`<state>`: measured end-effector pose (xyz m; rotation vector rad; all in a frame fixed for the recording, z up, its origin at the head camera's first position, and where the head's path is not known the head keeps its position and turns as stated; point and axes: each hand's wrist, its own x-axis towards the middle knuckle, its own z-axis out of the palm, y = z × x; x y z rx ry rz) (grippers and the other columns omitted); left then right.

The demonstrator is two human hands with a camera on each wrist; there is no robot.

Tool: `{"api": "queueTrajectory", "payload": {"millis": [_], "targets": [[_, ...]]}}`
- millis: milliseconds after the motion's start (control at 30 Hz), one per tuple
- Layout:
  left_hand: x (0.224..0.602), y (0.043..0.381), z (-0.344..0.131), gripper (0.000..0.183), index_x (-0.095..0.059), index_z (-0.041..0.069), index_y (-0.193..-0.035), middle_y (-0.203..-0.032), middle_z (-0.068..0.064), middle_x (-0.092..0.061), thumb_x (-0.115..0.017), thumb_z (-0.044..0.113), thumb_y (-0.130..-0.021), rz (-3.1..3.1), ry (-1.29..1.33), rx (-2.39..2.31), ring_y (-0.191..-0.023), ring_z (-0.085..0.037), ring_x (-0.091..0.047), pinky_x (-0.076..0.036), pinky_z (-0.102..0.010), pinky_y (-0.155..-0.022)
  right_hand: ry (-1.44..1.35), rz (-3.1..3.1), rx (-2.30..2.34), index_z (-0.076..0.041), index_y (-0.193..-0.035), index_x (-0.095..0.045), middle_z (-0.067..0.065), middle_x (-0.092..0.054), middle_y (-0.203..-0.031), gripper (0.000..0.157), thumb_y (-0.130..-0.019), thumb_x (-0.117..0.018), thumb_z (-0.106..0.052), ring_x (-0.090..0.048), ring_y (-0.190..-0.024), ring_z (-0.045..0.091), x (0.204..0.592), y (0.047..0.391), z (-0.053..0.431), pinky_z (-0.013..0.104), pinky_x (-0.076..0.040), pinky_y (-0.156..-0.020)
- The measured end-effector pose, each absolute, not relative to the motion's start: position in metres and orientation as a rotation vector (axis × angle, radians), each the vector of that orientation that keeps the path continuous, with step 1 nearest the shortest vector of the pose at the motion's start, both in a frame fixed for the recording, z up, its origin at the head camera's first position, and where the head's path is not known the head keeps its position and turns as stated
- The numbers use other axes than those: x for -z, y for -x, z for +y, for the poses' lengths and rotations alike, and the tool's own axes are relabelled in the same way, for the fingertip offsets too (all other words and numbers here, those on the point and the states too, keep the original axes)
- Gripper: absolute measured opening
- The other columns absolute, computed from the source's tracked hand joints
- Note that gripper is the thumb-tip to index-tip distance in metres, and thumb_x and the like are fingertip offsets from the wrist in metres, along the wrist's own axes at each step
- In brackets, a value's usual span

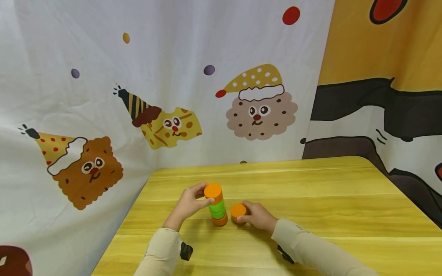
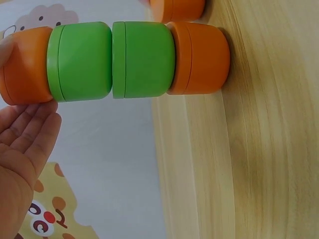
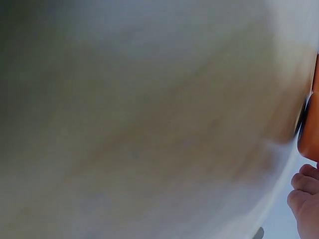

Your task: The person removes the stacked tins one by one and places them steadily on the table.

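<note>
A column of small round lidded jars stands upright on the table: an orange jar [image 1: 213, 192] on top, two green jars [image 2: 79, 62] in the middle and another orange jar [image 2: 202, 59] at the bottom. My left hand [image 1: 189, 202] holds the top orange jar from the left, thumb in front and fingers behind. Just right of the column, a separate orange jar [image 1: 238, 213] sits on the tabletop. My right hand [image 1: 258, 217] grips it between thumb and fingers from its right side. The right wrist view is mostly blocked by a blurred surface, with curled fingers [image 3: 305, 191] at its right edge.
The wooden table [image 1: 310, 191] has its far edge close to a white curtain [image 1: 179, 50] printed with cartoon biscuits and cheese. A yellow and black patterned cloth [image 1: 380, 76] hangs at the right. Dark devices [image 1: 186, 251] sit at both wrists.
</note>
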<state>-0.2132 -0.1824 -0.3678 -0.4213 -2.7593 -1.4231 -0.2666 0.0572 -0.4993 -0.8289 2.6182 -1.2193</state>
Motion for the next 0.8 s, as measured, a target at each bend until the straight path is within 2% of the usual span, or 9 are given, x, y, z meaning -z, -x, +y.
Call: {"api": "queueTrajectory", "payload": {"millis": [467, 667, 800], "targets": [[0.3684, 0.2136, -0.1823, 0.049, -0.052, -0.002, -0.126, -0.117, -0.015, -0.061, -0.070, 0.012, -0.083, -2.747, 0.449, 1.439, -0.106, -0.031, -0.059, -0.049, -0.044, -0.092, 0.782, 2.611, 1.213, 0.005, -0.127, -0.049, 0.019, -0.060, -0.116, 0.063, -0.081, -0.071, -0.032, -0.057, -0.105, 0.030, 0.5009, 0.2659, 0.0594, 0.050, -0.044, -0.095], [0.3684, 0.2136, -0.1824, 0.049, -0.052, -0.003, -0.127, -0.118, -0.016, -0.060, -0.069, 0.011, -0.084, -2.739, 0.453, 1.454, -0.107, -0.032, -0.058, -0.048, -0.045, -0.093, 0.741, 2.605, 1.228, 0.002, -0.125, -0.051, 0.016, -0.060, -0.116, 0.063, -0.079, -0.073, -0.034, -0.057, -0.103, 0.027, 0.5016, 0.2648, 0.0605, 0.048, -0.044, -0.093], [0.3724, 0.2152, -0.1839, 0.051, -0.050, -0.003, -0.129, -0.120, -0.015, -0.059, -0.069, 0.012, -0.084, -2.731, 0.426, 1.464, -0.108, -0.031, -0.058, -0.048, -0.045, -0.093, 0.662, 2.606, 1.264, 0.002, -0.130, -0.048, 0.020, -0.055, -0.125, 0.075, -0.074, -0.077, -0.038, -0.052, -0.114, 0.034, 0.5003, 0.2643, 0.0610, 0.051, -0.040, -0.099]]}}
